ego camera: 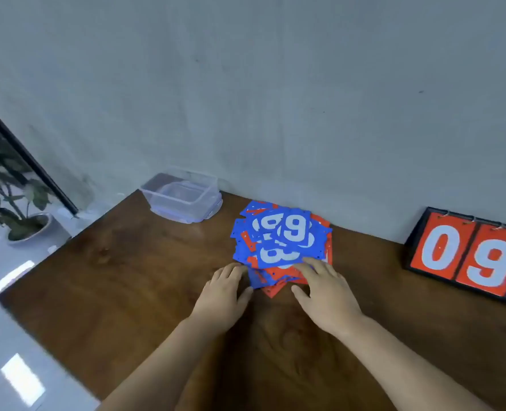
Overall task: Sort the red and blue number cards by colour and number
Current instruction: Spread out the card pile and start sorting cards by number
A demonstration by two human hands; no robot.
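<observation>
**Blue and red cards in one heap, both hands at its near edge**

Red and blue number cards (281, 247) lie mixed in one loose, fanned pile at the middle of the frame, on a dark wooden table (127, 277) and close to the grey wall behind it. A blue 9 card (294, 228) is on top, and a blue 8 card (278, 255) sits just below it in the picture. Red cards (278, 287) stick out from under the blue ones along the lower and right edges of the heap.

The left hand (225, 289) lies palm down at the pile's lower left corner. Its fingers are together and nearly straight, with the tips against the edge of the cards and the thumb pointing at the pile's lower edge. The right hand (326, 295) lies palm down at the lower right. Its fingers are spread and straight, resting on the red cards just under the blue 8, and its thumb is stretched out to the left. Neither hand has a card clasped.

A clear plastic container (183, 197) stands left of the pile and slightly higher in the frame, against the wall and apart from the cards. At the right edge of the frame a black-framed flip scoreboard (465, 256) leans on the wall, showing a red 0 and a red 9. A potted plant (11, 197) stands on the pale floor at the far left.
</observation>
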